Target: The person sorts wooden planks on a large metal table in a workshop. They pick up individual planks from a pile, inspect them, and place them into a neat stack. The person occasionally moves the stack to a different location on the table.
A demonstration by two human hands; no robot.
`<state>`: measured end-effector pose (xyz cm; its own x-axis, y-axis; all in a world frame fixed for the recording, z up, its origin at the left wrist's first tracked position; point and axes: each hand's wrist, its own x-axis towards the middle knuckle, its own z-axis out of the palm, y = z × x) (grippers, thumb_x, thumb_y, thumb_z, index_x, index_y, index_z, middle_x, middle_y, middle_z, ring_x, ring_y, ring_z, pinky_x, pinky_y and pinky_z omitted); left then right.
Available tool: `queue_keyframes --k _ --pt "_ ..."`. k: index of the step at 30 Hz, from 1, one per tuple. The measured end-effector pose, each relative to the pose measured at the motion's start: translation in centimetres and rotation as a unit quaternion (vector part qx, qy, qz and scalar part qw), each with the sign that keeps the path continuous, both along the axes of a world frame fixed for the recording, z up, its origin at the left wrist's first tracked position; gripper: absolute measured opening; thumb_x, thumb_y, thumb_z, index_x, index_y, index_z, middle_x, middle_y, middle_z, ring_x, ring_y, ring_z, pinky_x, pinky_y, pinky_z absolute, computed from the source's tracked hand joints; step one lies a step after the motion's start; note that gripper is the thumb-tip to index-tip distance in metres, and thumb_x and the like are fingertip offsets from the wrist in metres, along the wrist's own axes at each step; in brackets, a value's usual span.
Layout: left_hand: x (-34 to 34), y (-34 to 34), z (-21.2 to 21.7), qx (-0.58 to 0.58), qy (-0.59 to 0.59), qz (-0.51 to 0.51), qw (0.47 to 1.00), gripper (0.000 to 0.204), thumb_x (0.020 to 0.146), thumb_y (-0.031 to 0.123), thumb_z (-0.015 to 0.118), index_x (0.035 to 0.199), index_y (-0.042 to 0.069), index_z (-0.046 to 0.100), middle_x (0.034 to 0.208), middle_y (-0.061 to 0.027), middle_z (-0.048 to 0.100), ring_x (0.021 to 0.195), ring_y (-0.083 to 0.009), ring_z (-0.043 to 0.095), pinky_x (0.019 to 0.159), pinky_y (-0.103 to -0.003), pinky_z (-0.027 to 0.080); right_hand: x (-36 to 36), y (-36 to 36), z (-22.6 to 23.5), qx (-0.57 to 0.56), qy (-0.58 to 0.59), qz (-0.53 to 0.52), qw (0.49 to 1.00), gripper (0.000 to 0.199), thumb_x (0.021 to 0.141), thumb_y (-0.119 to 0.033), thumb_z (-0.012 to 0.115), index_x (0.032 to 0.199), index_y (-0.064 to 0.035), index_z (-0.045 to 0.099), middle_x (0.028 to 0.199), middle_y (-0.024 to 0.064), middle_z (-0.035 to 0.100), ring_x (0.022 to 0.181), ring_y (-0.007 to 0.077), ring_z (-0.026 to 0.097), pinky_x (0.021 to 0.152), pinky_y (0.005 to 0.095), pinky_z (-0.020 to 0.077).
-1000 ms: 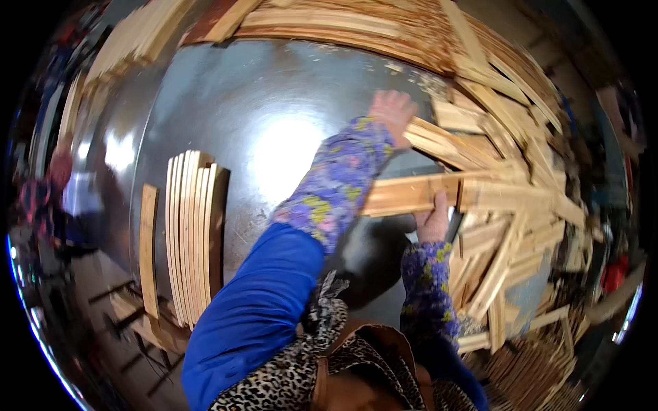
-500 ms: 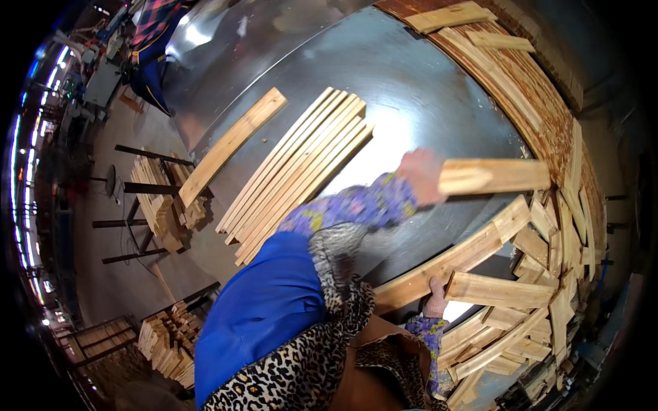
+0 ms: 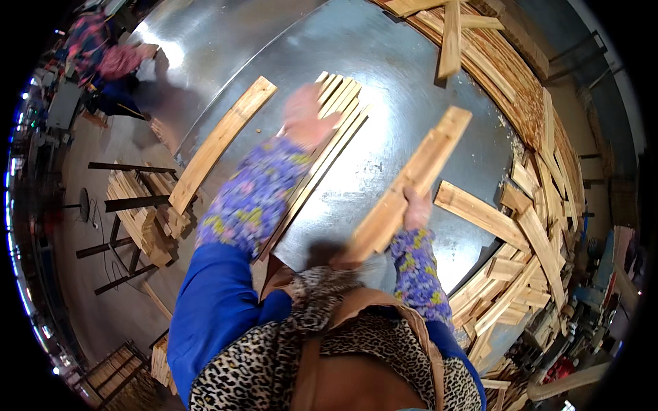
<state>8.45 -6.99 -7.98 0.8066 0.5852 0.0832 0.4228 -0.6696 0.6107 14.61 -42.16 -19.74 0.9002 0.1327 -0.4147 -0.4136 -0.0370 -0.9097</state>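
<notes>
My right hand [image 3: 417, 209] is closed round the edge of a long pale wooden plank [image 3: 411, 181], which seems to overlap a second one. The held wood slants over the metal tabletop [image 3: 343, 198], its near end close to my body. Over a row of narrow planks [image 3: 336, 144] lying side by side, my left hand [image 3: 310, 122] is blurred, with its thumb apart from the fingers. Whether it touches them I cannot tell. A single plank [image 3: 223, 144] lies left of the row.
Loose planks [image 3: 541, 246] are heaped along the right side. Another plank [image 3: 449, 41] lies across the far stack [image 3: 473, 51]. At the far left a co-worker [image 3: 103, 61] stands by the table. Below the left edge, a dark metal rack [image 3: 137, 200] holds wood pieces.
My left hand has left the plank at the right and swung left over the row. My right hand has brought its plank leftward and turned it. A plank now crosses the far stack.
</notes>
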Motion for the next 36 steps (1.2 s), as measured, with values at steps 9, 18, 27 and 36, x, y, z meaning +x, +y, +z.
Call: queue_keyframes --k 9,18,27,36 --pt "-18.8 1.3 -2.1 -0.131 0.202 0.025 0.97 0.108 0.089 0.06 0.082 0.167 -0.003 0.041 0.166 -0.0303 0.048 0.152 -0.0482 0.049 0.124 -0.052 0.044 -13.5 14.6 2.7 -0.1 -0.057 0.218 0.969 0.085 0.099 -0.02 0.077 0.17 0.0024 0.036 0.161 0.0303 0.056 0.142 0.0392 0.061 0.118 0.0487 0.0506" --pt "-21.1 -0.8 -3.7 0.045 0.101 -0.009 0.994 0.087 0.077 0.04 0.093 0.146 -0.001 0.058 0.125 -0.0247 0.064 0.115 -0.0474 0.065 0.094 -0.053 0.057 8.5 30.5 9.6 -0.469 -0.427 0.404 0.659 0.066 0.097 -0.048 0.062 0.145 -0.0033 0.063 0.141 0.0205 0.067 0.143 0.0392 0.054 0.119 0.0521 0.0452" --pt "-22.7 0.3 -4.4 0.079 0.077 0.059 0.992 0.051 0.094 0.03 0.083 0.134 0.0 0.072 0.126 -0.0222 0.075 0.111 -0.0447 0.072 0.096 -0.051 0.059 10.9 29.5 12.0 -0.195 -0.313 0.345 0.863 0.066 0.103 -0.054 0.068 0.146 -0.0054 0.07 0.147 0.0229 0.069 0.136 0.0428 0.065 0.12 0.0475 0.0478" --pt "-27.2 14.2 -0.2 0.044 0.113 0.077 0.99 0.048 0.109 0.028 0.062 0.148 0.002 0.066 0.128 -0.0292 0.074 0.123 -0.0462 0.068 0.112 -0.05 0.052 20.1 1.6 8.8 -0.625 -0.23 0.286 0.689 0.084 0.095 -0.041 0.075 0.168 -0.0151 0.041 0.168 0.0212 0.05 0.154 0.0411 0.048 0.124 0.0507 0.0459"
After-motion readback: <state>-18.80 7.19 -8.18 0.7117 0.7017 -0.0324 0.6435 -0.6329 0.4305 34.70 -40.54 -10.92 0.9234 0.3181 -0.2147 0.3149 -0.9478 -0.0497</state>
